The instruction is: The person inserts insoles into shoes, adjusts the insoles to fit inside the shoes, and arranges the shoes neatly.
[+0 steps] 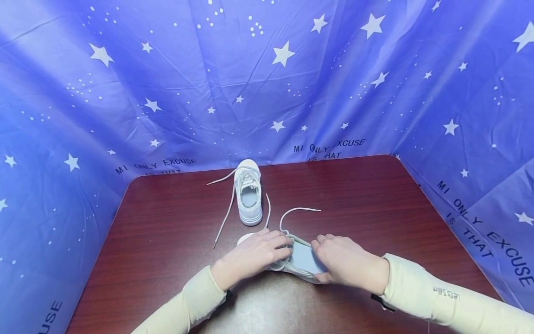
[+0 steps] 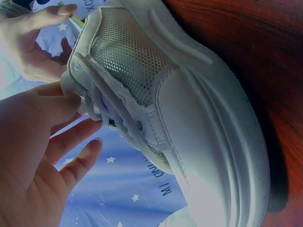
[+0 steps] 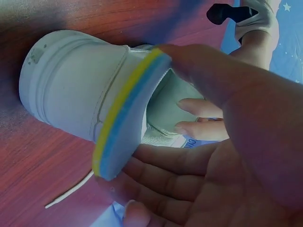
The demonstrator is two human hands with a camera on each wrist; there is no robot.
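Observation:
A white lace-up shoe [image 1: 245,239] lies in front of me, its toe to the left. My left hand [image 1: 255,254] pinches its tongue [image 2: 71,87] at the top of the laces, seen in the left wrist view. With thumb and fingers, my right hand [image 1: 348,262] grips the heel end of an insole [image 1: 303,259]. This insole has a yellow and blue layered edge in the right wrist view. Its heel sticks up out of the shoe opening, while its front part is hidden inside. Loose laces [image 1: 298,209] trail onto the table beyond the shoe.
A second white shoe [image 1: 251,217] stands farther back on the dark red wooden table [image 1: 354,199], toe away from me, its laces [image 1: 225,218] spread to the left. Blue cloth with white stars [image 1: 233,83] hangs around the table's back and sides.

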